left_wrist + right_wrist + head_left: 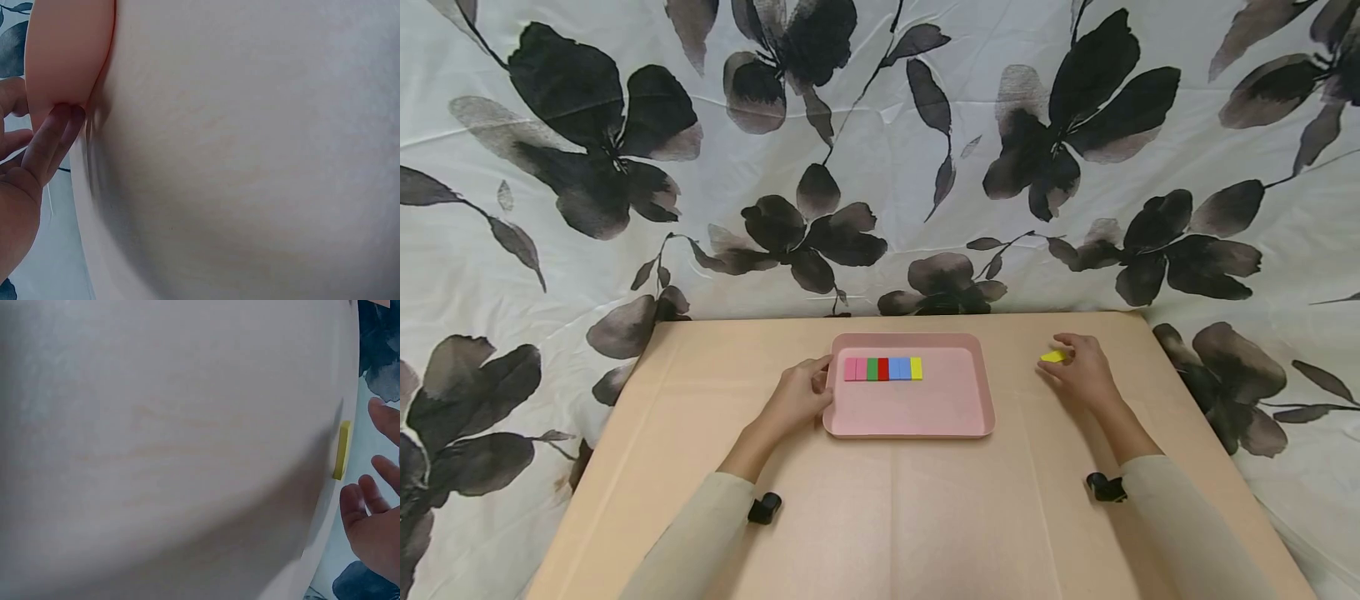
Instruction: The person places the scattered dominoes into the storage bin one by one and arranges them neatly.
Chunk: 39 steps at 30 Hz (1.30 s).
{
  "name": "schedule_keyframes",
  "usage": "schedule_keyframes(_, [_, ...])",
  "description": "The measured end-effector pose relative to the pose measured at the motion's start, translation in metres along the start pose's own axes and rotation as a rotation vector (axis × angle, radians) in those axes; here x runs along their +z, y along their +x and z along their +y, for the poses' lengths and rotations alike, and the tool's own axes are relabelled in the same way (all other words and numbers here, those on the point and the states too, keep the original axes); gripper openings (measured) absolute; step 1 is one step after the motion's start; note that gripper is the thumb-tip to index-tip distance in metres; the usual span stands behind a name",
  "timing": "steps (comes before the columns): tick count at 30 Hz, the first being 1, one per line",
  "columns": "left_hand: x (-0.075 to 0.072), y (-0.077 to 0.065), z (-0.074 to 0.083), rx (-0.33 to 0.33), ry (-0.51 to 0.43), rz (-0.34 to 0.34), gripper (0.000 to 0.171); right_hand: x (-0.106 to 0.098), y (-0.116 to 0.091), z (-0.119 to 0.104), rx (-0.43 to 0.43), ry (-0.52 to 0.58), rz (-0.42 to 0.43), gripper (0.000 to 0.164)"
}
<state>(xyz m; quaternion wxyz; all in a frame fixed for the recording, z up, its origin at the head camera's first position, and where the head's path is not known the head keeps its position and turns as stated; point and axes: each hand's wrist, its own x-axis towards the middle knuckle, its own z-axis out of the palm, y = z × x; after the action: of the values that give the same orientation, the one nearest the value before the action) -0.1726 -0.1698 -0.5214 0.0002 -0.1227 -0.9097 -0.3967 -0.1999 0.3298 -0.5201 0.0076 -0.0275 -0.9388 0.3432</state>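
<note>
My left hand (797, 393) grips the left rim of a pink rectangular tray (910, 429). In the left wrist view, two fingertips (59, 119) press the outer wall of the tray (69, 50), while another finger reaches over its rim. Inside the tray, near its upper left, a straight row of small coloured blocks (883, 369) runs pink, green, red, blue and yellow. Off to the right, my right hand (1084, 367) is around a loose yellow block (1053, 356). The right wrist view shows spread fingers (353, 500) with a gap between them and this yellow block (342, 450).
Tray and yellow block are over a light wooden table (925, 517) whose far edge meets a white cloth (925, 225) with dark flowers. Small black cameras (765, 508) sit at both wrists, beside beige sleeves (700, 533).
</note>
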Motion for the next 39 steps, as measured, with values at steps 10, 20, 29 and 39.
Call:
schedule_keyframes(10, [0.001, 0.0, -0.001, -0.002, -0.006, 0.004, 0.063, 0.005, 0.003, 0.008, 0.074, -0.045, -0.032, 0.076])
schedule_keyframes(20, [0.002, 0.0, -0.002, 0.004, -0.002, 0.006, 0.063, 0.008, 0.003, 0.01, 0.1, -0.061, -0.007, 0.074])
schedule_keyframes(29, [0.003, 0.0, -0.003, 0.005, 0.005, 0.011, 0.063, 0.01, 0.006, 0.011, 0.114, -0.052, 0.002, 0.068])
schedule_keyframes(39, [0.003, 0.0, -0.002, -0.008, 0.001, 0.009, 0.063, 0.008, 0.004, 0.012, 0.044, -0.049, -0.009, 0.063])
